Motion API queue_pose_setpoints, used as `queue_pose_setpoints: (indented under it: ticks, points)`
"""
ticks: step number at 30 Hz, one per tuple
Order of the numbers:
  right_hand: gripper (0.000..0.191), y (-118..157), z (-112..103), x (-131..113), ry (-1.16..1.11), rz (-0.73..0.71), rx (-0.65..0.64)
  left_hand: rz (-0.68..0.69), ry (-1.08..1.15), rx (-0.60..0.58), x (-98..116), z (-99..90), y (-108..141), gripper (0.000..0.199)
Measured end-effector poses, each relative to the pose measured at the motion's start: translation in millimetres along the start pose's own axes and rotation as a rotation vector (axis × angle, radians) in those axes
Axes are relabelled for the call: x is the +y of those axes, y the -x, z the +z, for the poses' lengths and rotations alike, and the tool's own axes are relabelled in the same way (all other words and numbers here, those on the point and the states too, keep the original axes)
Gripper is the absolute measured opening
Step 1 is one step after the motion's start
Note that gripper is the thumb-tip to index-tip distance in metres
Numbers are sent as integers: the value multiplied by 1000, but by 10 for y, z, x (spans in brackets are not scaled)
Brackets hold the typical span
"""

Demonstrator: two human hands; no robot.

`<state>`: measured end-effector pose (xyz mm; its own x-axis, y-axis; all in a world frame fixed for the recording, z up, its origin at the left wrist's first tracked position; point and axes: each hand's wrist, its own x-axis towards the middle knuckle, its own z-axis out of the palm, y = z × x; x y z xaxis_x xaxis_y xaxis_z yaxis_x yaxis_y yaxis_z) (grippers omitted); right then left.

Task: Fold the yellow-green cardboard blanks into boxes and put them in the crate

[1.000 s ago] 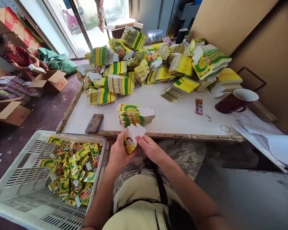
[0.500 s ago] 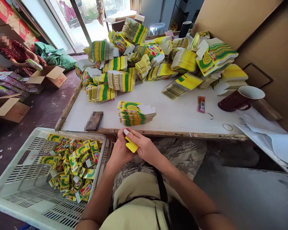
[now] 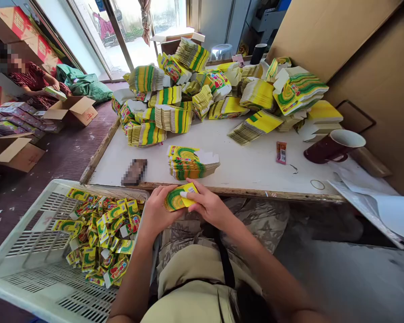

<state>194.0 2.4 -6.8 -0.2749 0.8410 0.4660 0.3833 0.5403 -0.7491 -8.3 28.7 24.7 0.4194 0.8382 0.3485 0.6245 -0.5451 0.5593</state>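
Between my two hands, just off the table's front edge, is a small yellow and green carton (image 3: 175, 198). My left hand (image 3: 156, 213) is closed around its left end. My right hand (image 3: 210, 206) grips the right end, with a white cover on one fingertip lying against the carton. A stack of flat cartons (image 3: 188, 163) lies on the white table (image 3: 249, 166) just beyond my hands. To the left, a pale plastic crate (image 3: 33, 264) holds many small yellow cartons (image 3: 103, 229).
Bundled flat cartons (image 3: 173, 119) are heaped across the table's back. A dark mug (image 3: 335, 146), a small sachet (image 3: 281, 152) and a rubber band (image 3: 317, 184) lie right. A blurred dark object (image 3: 134, 172) sits left. Far left, a person (image 3: 28, 78) handles a box beside open cardboard boxes (image 3: 20, 154).
The carton has turned so its patterned green and yellow face shows. My hands have moved slightly apart around it. The view has shifted a little.
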Motion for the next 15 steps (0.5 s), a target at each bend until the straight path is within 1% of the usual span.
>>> queue_pose_setpoints:
  ticks: [2,3,4,6,7,8,9,11,12,13,14,15]
  points:
    - [31,-37,-112,14,-42,-35,-42,7,30,-9,17,-17,-21,51]
    - [27,-56,-145,10,-56,-30,-56,10,26,-7,30,-8,-30,51]
    - [24,-74,-153,0,-64,-14,-51,10,11,2,46,11,-37,50]
    - [20,-103,-95,-35,-75,37,17,-1,-34,46,77,61,-51,51]
    - [20,-117,-40,-54,-84,70,69,-11,-56,71,84,77,-55,51]
    - [25,-134,18,-69,-97,101,111,-23,-72,84,81,75,-55,51]
    - [36,-156,67,-79,-114,125,128,-37,-80,82,60,47,-48,51]
    - [65,-233,104,-69,-117,152,117,-86,-99,49,-44,-104,-3,51]
    - [74,-290,84,-45,-83,155,122,-132,-139,38,-128,-226,38,52]
    - [76,-360,40,-8,-22,159,149,-195,-201,43,-229,-372,92,54]
    - [70,-440,-19,42,62,169,198,-276,-312,82,-340,-531,155,57]
    - [59,-524,-85,104,165,190,256,-377,-459,106,-454,-689,223,59]
